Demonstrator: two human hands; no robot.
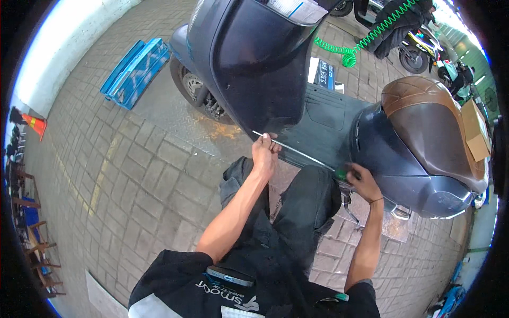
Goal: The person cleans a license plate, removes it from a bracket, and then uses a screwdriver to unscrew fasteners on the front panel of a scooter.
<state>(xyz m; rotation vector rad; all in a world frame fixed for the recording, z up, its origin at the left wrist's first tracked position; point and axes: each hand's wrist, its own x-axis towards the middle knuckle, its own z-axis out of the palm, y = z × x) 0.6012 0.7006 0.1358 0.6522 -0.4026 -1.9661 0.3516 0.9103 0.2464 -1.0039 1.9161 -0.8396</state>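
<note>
A long screwdriver (303, 153) with a thin metal shaft and a green handle lies slantwise over the scooter's dark footboard (324, 124). My left hand (266, 155) has its fingers closed round the shaft near the tip, beside the lower edge of the front leg shield (260, 79). On the right, my right hand (365, 183) is closed on the green handle, slightly blurred, close to the side panel below the seat. The tip points to the left, just past my left fingers. Whether it touches the leg shield I cannot tell.
A blue metal toolbox (135, 71) stands beyond the front wheel (193, 87). The brown scooter seat (424, 116) carries a cardboard box (475, 130). A coiled green hose (349, 57) hangs behind the scooter. An orange cone (35, 125) stands far left. Another person in dark clothes (395, 26) is at the back right.
</note>
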